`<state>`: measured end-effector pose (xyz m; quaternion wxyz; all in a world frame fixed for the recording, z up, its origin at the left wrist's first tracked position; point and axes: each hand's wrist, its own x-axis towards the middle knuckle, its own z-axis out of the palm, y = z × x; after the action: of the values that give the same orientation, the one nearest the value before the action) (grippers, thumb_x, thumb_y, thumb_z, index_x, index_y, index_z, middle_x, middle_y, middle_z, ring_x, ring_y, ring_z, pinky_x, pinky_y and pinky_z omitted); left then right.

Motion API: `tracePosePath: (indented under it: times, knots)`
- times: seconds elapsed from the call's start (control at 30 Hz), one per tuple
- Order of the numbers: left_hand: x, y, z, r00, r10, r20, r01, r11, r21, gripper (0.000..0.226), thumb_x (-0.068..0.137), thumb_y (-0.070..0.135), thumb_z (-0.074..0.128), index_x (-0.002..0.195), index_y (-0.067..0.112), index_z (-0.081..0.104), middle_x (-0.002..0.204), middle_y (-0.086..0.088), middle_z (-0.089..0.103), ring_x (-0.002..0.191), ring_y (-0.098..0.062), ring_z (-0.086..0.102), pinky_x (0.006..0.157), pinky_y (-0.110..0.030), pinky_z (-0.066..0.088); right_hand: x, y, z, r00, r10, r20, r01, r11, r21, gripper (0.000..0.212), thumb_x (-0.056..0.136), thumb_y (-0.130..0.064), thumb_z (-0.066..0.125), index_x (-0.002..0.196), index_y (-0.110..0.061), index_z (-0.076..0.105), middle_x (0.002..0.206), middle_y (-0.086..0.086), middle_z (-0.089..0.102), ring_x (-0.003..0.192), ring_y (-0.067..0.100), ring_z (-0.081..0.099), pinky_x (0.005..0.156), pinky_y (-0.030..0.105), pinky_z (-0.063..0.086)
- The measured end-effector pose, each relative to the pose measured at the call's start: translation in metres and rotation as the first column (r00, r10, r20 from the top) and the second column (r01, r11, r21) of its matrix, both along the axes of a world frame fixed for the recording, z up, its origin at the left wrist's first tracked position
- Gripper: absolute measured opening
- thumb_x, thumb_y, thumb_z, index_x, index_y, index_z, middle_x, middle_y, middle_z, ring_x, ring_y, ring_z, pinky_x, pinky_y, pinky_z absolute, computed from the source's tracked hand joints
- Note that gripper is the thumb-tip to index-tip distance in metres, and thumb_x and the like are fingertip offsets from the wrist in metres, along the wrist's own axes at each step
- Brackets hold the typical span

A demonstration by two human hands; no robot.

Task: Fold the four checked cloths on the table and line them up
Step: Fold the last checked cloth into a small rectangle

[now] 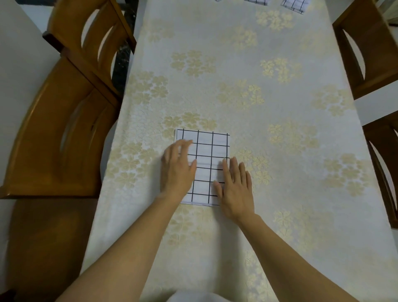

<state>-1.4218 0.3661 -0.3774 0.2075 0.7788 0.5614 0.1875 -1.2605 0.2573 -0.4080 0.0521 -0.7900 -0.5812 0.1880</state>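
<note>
A white cloth with a black check [212, 148] lies folded into a tall rectangle on the table, near its middle. My left hand [178, 168] rests flat on the cloth's left half, fingers spread. My right hand [235, 185] lies flat over its lower right edge, partly on the tablecloth. Neither hand grips anything. At the far edge of the table two more checked cloths [257, 1] [295, 5] are cut off by the top of the view, with a scrap of a third [218, 0] beside them.
The table wears a cream tablecloth with gold flowers [258, 97]. Two wooden chairs [64, 120] [94, 36] stand along the left side, and two more [366, 49] [385, 168] along the right.
</note>
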Motion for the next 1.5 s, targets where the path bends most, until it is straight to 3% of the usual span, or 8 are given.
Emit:
tracePosePath:
  times: [0.13, 0.27, 0.5, 0.67, 0.83, 1.07, 1.23, 1.5]
  knots:
    - [0.029, -0.003, -0.016, 0.882, -0.402, -0.247, 0.382, 0.915, -0.128, 0.061, 0.109, 0.045, 0.033, 0.163, 0.030, 0.009, 0.171, 0.002, 0.005, 0.158, -0.022, -0.004, 0.128, -0.043, -0.002, -0.002, -0.005, -0.004, 1.000, -0.015, 0.012, 0.015, 1.000, -0.007, 0.071, 0.102, -0.061, 0.007, 0.160, -0.026, -0.010, 0.167, 0.003, -0.019, 0.153, 0.025, -0.022, 0.125, 0.042, -0.009]
    - [0.027, -0.013, -0.038, 0.790, -0.418, -0.448, 0.402, 0.905, -0.136, 0.060, 0.107, 0.052, 0.003, 0.161, 0.032, -0.011, 0.170, 0.002, -0.015, 0.156, -0.026, -0.017, 0.126, -0.049, -0.006, 0.003, -0.016, -0.004, 0.999, 0.029, 0.036, -0.029, 1.000, -0.012, 0.066, 0.104, -0.058, 0.010, 0.161, -0.029, -0.004, 0.167, 0.002, -0.018, 0.153, 0.024, -0.023, 0.125, 0.042, -0.009]
    - [0.028, -0.011, -0.033, 0.810, -0.405, -0.424, 0.381, 0.913, -0.145, 0.060, 0.107, 0.052, 0.007, 0.163, 0.032, -0.002, 0.171, 0.002, -0.005, 0.157, -0.025, -0.011, 0.127, -0.048, -0.003, 0.001, -0.038, -0.002, 1.000, 0.011, 0.000, -0.011, 0.989, 0.147, 0.054, 0.108, -0.047, 0.020, 0.153, -0.026, 0.041, 0.164, 0.010, 0.028, 0.153, 0.033, 0.018, 0.124, 0.049, 0.020]
    - [0.049, 0.009, -0.019, 0.772, -0.531, -0.349, 0.525, 0.843, -0.121, 0.054, 0.111, 0.037, 0.031, 0.162, 0.026, 0.018, 0.171, -0.002, 0.011, 0.158, -0.022, 0.001, 0.128, -0.042, 0.001, -0.005, -0.045, 0.006, 0.994, -0.059, -0.097, 0.092, 0.919, 0.384, 0.036, 0.103, -0.037, 0.046, 0.109, -0.020, 0.076, 0.128, 0.004, 0.065, 0.119, 0.025, 0.056, 0.101, 0.044, 0.047]
    - [0.082, 0.053, -0.003, 0.520, -0.741, -0.425, 0.763, 0.627, -0.160, 0.053, 0.102, 0.037, 0.057, 0.152, 0.032, 0.041, 0.163, 0.001, 0.032, 0.153, -0.024, 0.022, 0.124, -0.042, 0.017, 0.005, -0.004, 0.029, 0.781, -0.480, -0.400, 0.544, 0.837, 0.057, 0.031, 0.099, -0.036, 0.056, 0.124, -0.018, 0.063, 0.110, -0.001, 0.063, 0.090, 0.011, 0.059, 0.081, 0.028, 0.048]
    - [0.109, 0.084, 0.023, 0.282, -0.743, -0.607, 0.856, 0.481, -0.191, 0.028, 0.099, 0.021, 0.060, 0.126, 0.024, 0.055, 0.135, 0.000, 0.055, 0.125, -0.024, 0.050, 0.113, -0.035, 0.033, 0.012, 0.035, 0.035, 0.805, -0.513, -0.299, 0.479, 0.858, -0.185, 0.021, 0.092, -0.040, 0.060, 0.101, -0.020, 0.062, 0.097, -0.006, 0.067, 0.091, 0.018, 0.063, 0.088, 0.041, 0.052]
    - [0.111, 0.087, 0.026, 0.187, -0.745, -0.640, 0.873, 0.426, -0.240, 0.034, 0.093, 0.042, 0.067, 0.119, 0.024, 0.058, 0.124, -0.001, 0.054, 0.120, -0.024, 0.047, 0.116, -0.038, 0.030, 0.015, 0.035, 0.038, 0.859, -0.436, -0.268, 0.390, 0.897, -0.210, 0.022, 0.090, -0.034, 0.062, 0.081, -0.015, 0.067, 0.075, -0.002, 0.068, 0.074, 0.021, 0.064, 0.079, 0.042, 0.055]
    - [0.111, 0.090, 0.029, 0.125, -0.767, -0.629, 0.865, 0.395, -0.309, 0.026, 0.097, 0.045, 0.060, 0.117, 0.028, 0.061, 0.120, 0.008, 0.063, 0.121, -0.021, 0.051, 0.121, -0.039, 0.024, 0.038, 0.033, 0.042, 0.816, -0.372, -0.443, 0.351, 0.927, -0.132, 0.006, 0.092, -0.023, 0.065, 0.089, -0.019, 0.062, 0.081, -0.008, 0.066, 0.076, 0.013, 0.063, 0.061, 0.021, 0.047]
